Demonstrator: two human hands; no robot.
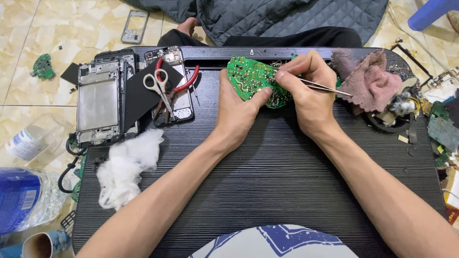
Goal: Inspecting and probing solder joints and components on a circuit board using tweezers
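Our left hand [236, 114] grips the green board [253, 81], long axis left-right, while our right hand [306, 91] pinches tweezers [325, 87], tips pointing left onto it.

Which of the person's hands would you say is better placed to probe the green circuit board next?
Right hand: it holds the tweezers at the green circuit board, while the left hand grips that board.

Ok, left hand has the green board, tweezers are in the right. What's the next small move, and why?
Probably ease the tweezers tip a little further down onto the green circuit board. The right hand holds them in a pen-like grip with the tip end over the board's middle, where the fingers hide it. The left hand props the board tilted on the black table, thumb braced on its lower edge.
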